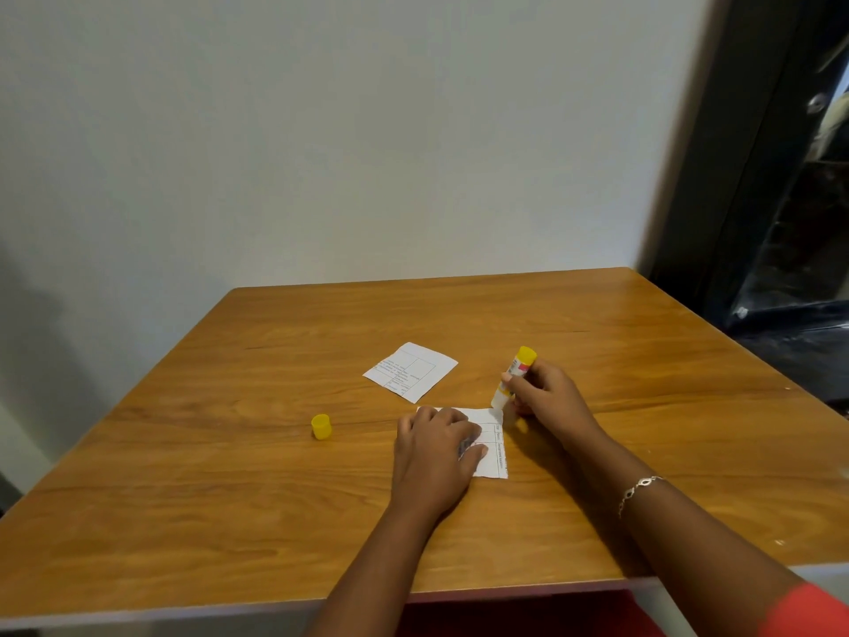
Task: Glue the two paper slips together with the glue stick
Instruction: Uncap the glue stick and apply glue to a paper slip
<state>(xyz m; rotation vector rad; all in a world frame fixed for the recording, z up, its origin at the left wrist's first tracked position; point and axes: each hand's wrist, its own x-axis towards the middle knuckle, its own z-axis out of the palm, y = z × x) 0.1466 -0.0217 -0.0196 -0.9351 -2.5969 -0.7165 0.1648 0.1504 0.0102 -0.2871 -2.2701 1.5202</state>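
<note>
A white printed paper slip point(492, 445) lies on the wooden table point(229, 475) near the middle. My left hand point(434, 452) rests flat on its left part and presses it down. My right hand point(544, 397) grips an uncapped glue stick point(514, 377), white with a yellow end, tilted with its tip at the slip's far right corner. A second printed slip point(410, 371) lies flat a little farther back, apart from both hands. The yellow cap point(321, 426) of the glue stick stands on the table to the left.
A plain white wall rises behind the table's far edge. A dark door frame point(753, 177) stands at the right. The table's near edge runs just below my forearms, and a bracelet point(638, 491) sits on my right wrist.
</note>
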